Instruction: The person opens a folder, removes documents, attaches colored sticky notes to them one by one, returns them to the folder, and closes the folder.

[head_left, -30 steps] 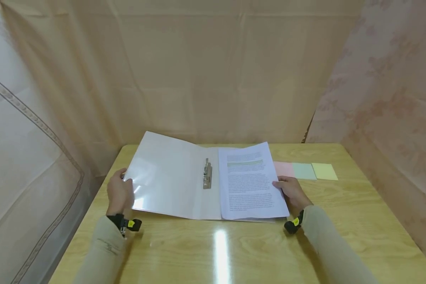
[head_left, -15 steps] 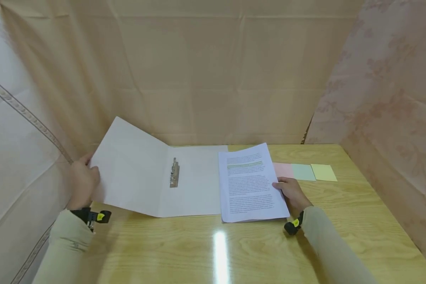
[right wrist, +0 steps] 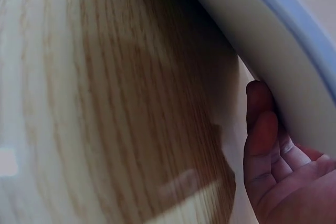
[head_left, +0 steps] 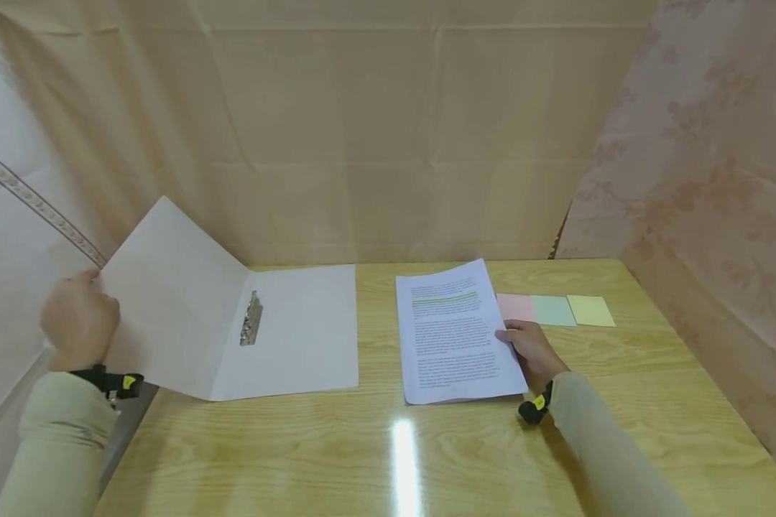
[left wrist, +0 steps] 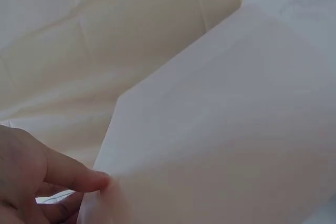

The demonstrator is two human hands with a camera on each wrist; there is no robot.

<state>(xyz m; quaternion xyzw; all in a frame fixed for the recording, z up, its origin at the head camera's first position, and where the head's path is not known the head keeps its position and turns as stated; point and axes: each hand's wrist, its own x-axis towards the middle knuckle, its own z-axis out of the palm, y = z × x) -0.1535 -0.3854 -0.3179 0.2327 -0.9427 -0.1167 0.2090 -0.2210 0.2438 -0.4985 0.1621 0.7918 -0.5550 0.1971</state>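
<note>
A white folder (head_left: 304, 327) lies opened at the left of the table, its metal clip (head_left: 251, 319) near the fold. My left hand (head_left: 80, 319) pinches the outer edge of its cover, which stands tilted up; in the left wrist view the thumb presses the inner face of the cover (left wrist: 210, 119). A stack of printed paper sheets (head_left: 455, 337), with green highlighted lines on the top page, is to the right of the folder and apart from it. My right hand (head_left: 533, 348) grips the stack's right edge, with fingers (right wrist: 260, 129) under the sheets in the right wrist view.
Pink (head_left: 516, 307), green (head_left: 554, 311) and yellow sticky notes (head_left: 591, 311) lie in a row right of the stack. The wooden table (head_left: 310, 452) runs back to a beige curtain (head_left: 388, 129). Pale cloth hangs at both sides.
My left hand has drawn the folder leftward from beneath the paper stack, and its cover has tilted up more. The right hand and the stack have stayed nearly still.
</note>
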